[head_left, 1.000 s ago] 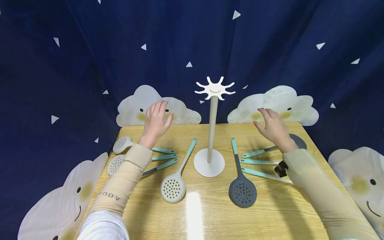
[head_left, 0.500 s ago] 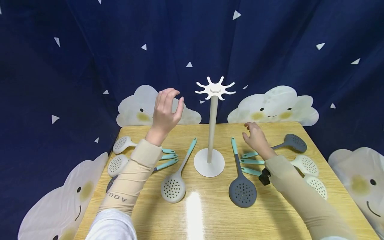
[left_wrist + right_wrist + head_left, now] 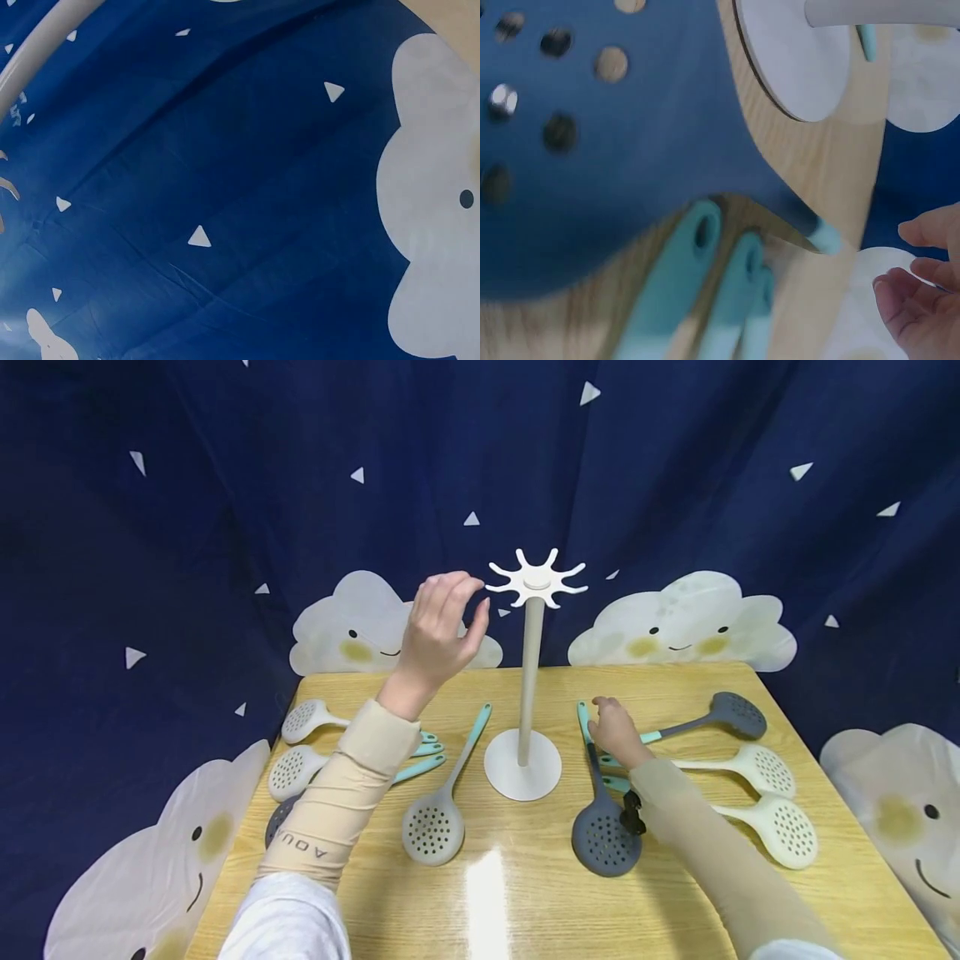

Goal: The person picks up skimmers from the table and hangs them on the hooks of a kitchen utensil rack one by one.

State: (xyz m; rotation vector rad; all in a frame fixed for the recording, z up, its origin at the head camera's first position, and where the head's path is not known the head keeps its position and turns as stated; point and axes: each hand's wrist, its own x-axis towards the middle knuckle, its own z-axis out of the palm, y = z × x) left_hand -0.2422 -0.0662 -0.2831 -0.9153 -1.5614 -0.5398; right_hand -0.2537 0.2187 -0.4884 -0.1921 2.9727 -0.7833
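A white utensil stand [image 3: 529,685] with a ring of curved hooks rises from a round base. My left hand [image 3: 437,631] is raised beside its hooks, fingers and thumb bent apart with nothing between them. My right hand [image 3: 615,728] is low on the right, close to the turquoise handle of a dark grey skimmer [image 3: 606,837]. In the right wrist view the fingers of that hand [image 3: 926,289] are loosely bent and hold nothing, beyond the end of the handle. A light grey skimmer [image 3: 433,828] with a turquoise handle lies left of the stand.
More skimmers lie on the wooden table [image 3: 405,906]: a light one [image 3: 303,720] and others at the left, a dark one [image 3: 738,714] and two white ones [image 3: 787,831] at the right. A navy curtain [image 3: 420,460] with clouds hangs behind.
My left hand has moved right and up to the stand's hooks. My right hand has come down and left to the dark skimmer's handle, uncovering the skimmers at the right.
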